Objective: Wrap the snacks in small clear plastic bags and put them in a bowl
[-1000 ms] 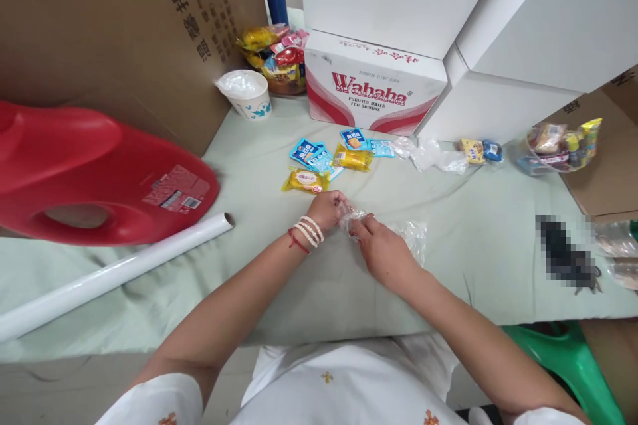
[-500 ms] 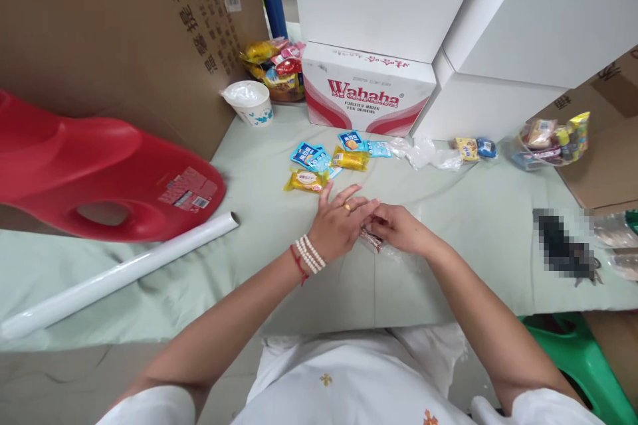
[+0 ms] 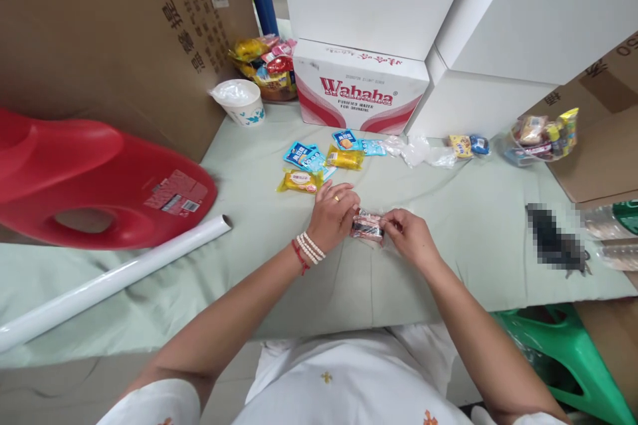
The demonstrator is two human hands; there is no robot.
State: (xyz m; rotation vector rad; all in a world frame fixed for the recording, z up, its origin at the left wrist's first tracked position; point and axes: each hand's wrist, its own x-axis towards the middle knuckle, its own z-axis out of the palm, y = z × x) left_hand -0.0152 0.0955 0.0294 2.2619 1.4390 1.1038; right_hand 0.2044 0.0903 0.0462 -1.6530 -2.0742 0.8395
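A small snack packet [image 3: 367, 226], reddish and dark under crinkled clear plastic, lies between my hands on the cloth-covered table. My left hand [image 3: 333, 214], wearing a ring and beaded bracelet, is closed on the packet's left end. At the other end, the thumb and fingers of my right hand [image 3: 409, 232] pinch the clear wrapping. Just beyond my left hand are two yellow-wrapped cakes, a nearer one [image 3: 300, 180] and a farther one [image 3: 345, 158]. Several blue snack sachets [image 3: 302, 154] lie around them.
Crumpled clear bags [image 3: 416, 149] and small snack packs [image 3: 468, 146] stretch rightward. Behind stands a Wahaha water carton [image 3: 361, 89]. A paper cup [image 3: 242, 106], red jug [image 3: 124, 179] and white roll [image 3: 124, 285] are left; a snack-filled tub [image 3: 538, 139] and green stool [image 3: 568, 358] are right.
My hands were together over the packet and have moved apart. The right hand shifted right along the wrapping, so the packet now shows between them. The view has shifted slightly.
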